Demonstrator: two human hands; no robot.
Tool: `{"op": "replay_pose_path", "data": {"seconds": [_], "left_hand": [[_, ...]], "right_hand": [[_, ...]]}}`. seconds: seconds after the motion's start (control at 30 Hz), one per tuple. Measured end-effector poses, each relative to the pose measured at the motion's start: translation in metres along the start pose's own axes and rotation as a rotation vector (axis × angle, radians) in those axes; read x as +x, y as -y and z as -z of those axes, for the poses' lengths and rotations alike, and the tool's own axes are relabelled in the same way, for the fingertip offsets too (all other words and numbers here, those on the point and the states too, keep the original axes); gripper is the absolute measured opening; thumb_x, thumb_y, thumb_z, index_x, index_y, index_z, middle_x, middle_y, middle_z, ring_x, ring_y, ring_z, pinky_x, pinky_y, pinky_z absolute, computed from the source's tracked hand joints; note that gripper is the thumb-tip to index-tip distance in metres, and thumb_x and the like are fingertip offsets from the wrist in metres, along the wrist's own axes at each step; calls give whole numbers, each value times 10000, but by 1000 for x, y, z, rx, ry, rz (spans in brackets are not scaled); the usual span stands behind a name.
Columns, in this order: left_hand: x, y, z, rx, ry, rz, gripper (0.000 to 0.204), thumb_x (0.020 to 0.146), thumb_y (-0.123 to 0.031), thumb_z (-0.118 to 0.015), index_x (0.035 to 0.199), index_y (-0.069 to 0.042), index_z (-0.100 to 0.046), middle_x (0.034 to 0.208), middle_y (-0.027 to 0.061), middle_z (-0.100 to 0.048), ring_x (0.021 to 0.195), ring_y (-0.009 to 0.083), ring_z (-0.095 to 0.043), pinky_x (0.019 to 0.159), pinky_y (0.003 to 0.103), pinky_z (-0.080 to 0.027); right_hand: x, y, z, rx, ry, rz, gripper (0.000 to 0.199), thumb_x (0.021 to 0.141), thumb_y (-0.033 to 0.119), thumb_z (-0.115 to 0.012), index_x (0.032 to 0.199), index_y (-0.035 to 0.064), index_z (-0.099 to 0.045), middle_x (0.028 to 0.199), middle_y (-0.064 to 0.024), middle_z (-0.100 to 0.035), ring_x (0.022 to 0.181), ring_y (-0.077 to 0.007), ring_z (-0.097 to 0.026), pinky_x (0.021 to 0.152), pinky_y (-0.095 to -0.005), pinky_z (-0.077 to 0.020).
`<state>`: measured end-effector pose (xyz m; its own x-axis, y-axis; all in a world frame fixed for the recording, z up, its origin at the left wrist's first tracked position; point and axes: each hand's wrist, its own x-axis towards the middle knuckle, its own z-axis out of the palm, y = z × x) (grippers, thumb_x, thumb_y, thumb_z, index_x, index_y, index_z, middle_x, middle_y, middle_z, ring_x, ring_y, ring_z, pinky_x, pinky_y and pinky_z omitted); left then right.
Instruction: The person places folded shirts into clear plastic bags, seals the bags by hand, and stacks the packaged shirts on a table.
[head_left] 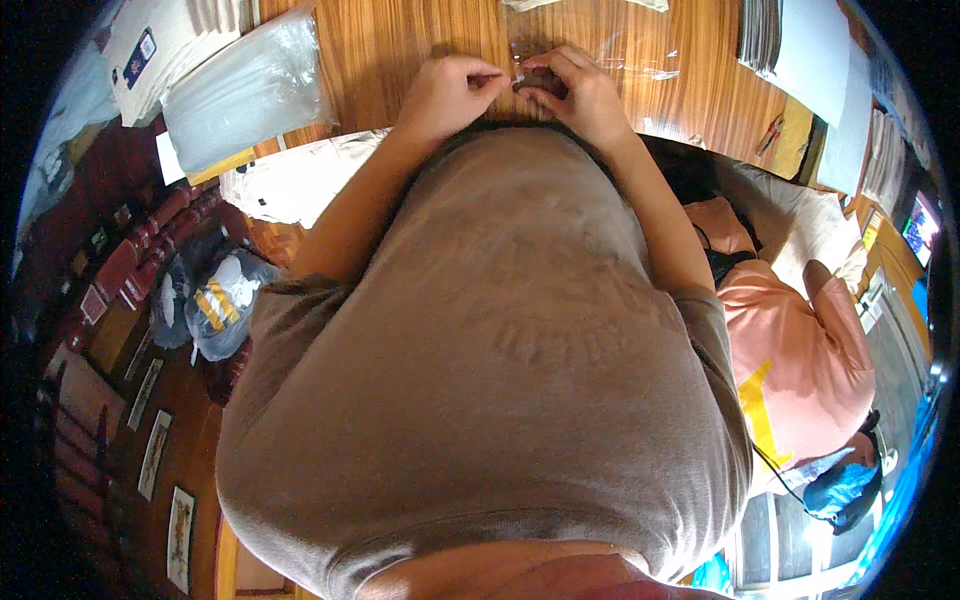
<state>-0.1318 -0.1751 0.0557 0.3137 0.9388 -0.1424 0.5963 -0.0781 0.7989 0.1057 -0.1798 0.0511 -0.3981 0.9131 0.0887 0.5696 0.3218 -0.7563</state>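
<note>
Small clear piece [517,78] pinched between left hand [447,92] and right hand [575,92] — fingertips together on it; clear film [640,62] just right. Peeling step judged — steady pull needed.

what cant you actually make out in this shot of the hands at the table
Head view only:
- Small item pinched between left hand and right hand: too small, covered by fingers.
- Clear plastic bag: contents lost in glare.
- Table near edge: hidden by the shirt.
- Paper stack: cut off by the rim.
</note>
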Motion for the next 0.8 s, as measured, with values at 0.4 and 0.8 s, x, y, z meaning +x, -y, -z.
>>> {"op": "replay_pose_path", "data": {"seconds": [0.4, 0.8], "left_hand": [[-8, -6, -31, 178, -159, -59, 152, 887, -323, -790, 910, -174, -815, 863, 23, -720, 776, 271, -716, 671, 382, -573], [-67, 9, -1, 199, -90, 94, 178, 959, -285, -723, 939, -111, -752, 943, 70, -699, 861, 333, -712, 747, 457, -568]], "right_hand": [[-7, -15, -5, 70, -26, 70, 359, 806, 178, -883, 1119, 102, -724, 998, -96, -716, 955, -319, -709, 828, -411, -587], [-3, -28, -14, 81, 9, 119, 344, 845, 153, -878, 1138, 115, -701, 1012, -70, -692, 895, -240, -707, 740, -358, -592]]}}
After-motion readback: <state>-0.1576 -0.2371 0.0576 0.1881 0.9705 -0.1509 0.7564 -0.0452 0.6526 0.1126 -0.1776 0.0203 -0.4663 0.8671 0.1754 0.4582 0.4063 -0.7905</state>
